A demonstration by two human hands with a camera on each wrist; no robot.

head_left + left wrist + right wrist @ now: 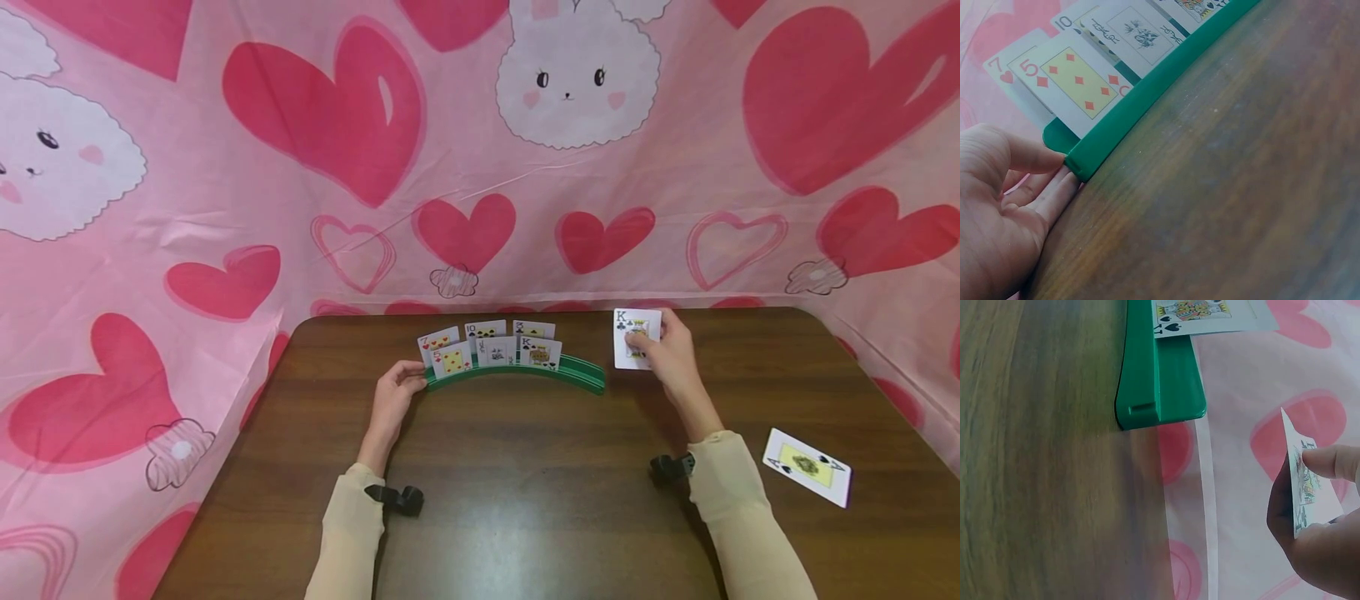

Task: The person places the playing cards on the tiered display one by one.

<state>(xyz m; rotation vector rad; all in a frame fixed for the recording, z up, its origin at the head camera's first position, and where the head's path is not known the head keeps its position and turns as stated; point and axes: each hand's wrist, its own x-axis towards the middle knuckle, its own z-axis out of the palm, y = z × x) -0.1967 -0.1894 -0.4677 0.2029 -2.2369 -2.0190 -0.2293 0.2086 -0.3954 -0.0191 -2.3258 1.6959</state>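
A green curved card holder (583, 377) stands on the table with two rows of playing cards. In front are the five of diamonds (452, 362), a joker (496, 352) and the king of spades (540, 355). Behind them show the seven of hearts (435, 338), a black ten (486, 328) and another black card (534, 327), partly hidden. My left hand (390, 407) pinches the holder's left end between thumb and fingers. Right of the holder, my right hand (677, 358) holds a king of clubs (624, 352) upright, its thumb across the face.
An ace of spades (808, 468) lies face up on the brown wooden table (517, 500), near the right forearm. A thicker edge shows under it; whether several cards are stacked I cannot tell. Pink cloth (480, 167) with hearts and rabbits hangs behind the table.
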